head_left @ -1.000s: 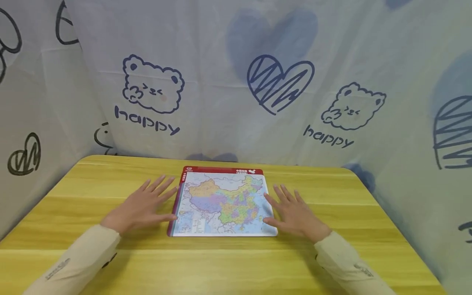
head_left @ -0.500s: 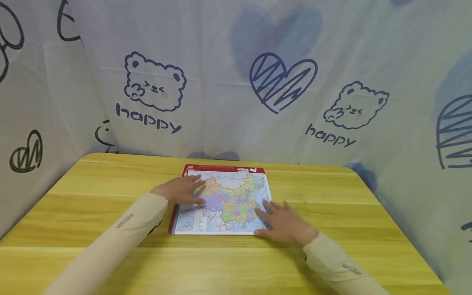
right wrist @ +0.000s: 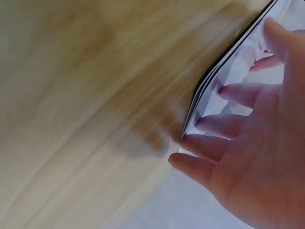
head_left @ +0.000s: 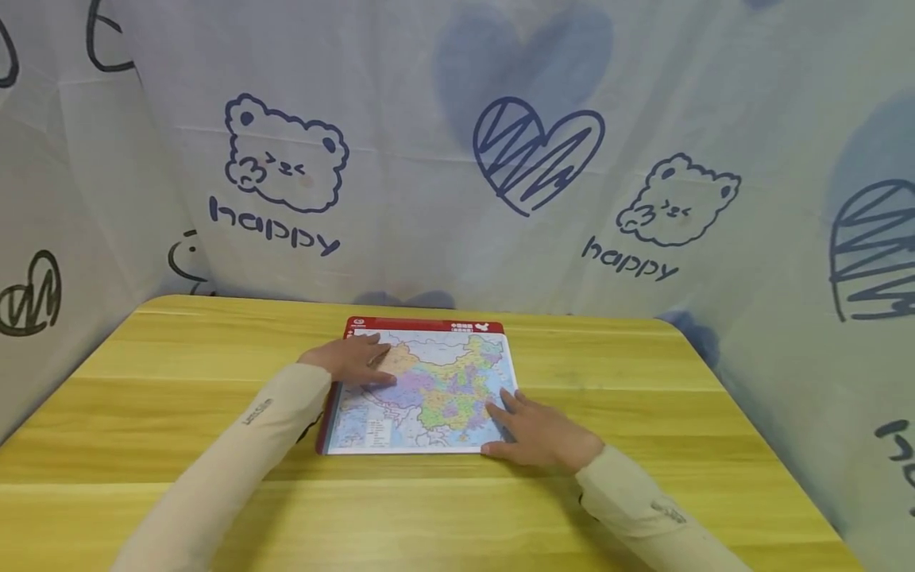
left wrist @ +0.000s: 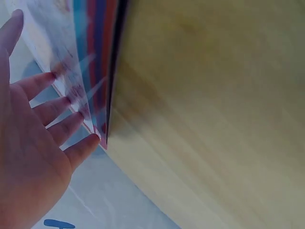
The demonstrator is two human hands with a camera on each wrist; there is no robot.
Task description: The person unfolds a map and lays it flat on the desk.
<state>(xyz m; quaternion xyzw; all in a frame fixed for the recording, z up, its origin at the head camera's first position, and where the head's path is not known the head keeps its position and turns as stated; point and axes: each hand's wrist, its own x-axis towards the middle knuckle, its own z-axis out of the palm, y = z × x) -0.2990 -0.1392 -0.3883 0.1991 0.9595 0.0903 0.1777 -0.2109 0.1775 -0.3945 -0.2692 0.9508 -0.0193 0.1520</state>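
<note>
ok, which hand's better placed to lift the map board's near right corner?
Likely right: the right hand has its thumb at that corner of the map board, fingers over its right edge; the left hand is over its upper left part.

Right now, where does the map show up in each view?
Head: map, below centre, slightly left.
Left wrist: map at upper left, cut off by the top edge.
Right wrist: map at upper right, partly hidden.
Shared landmark: the wood table, in all three.
</note>
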